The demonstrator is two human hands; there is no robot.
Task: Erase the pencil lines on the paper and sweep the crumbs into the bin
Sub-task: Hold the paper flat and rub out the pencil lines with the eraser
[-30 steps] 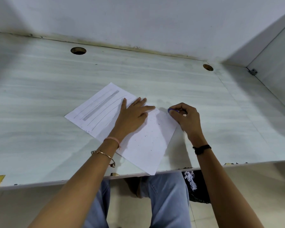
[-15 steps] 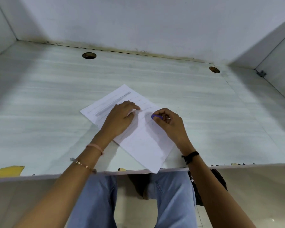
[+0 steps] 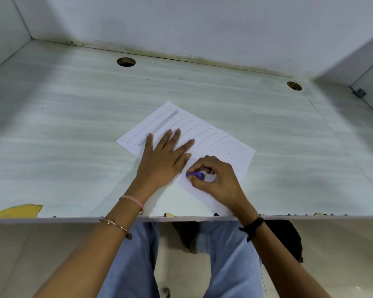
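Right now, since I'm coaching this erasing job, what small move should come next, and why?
Probably slide the purple eraser, pinched in the right hand, up to the nearest pencil lines beside the left hand and rub. Those lines are unerased, and the left hand lies flat on the paper, pinning it.

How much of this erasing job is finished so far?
Partly done. The near part of the paper looks blank, dotted with crumbs. In hand: the right hand pinches a purple eraser on the sheet while the left hand presses it flat. Left: a thick grey stripe and several thin pencil lines to erase, and the crumbs to sweep.
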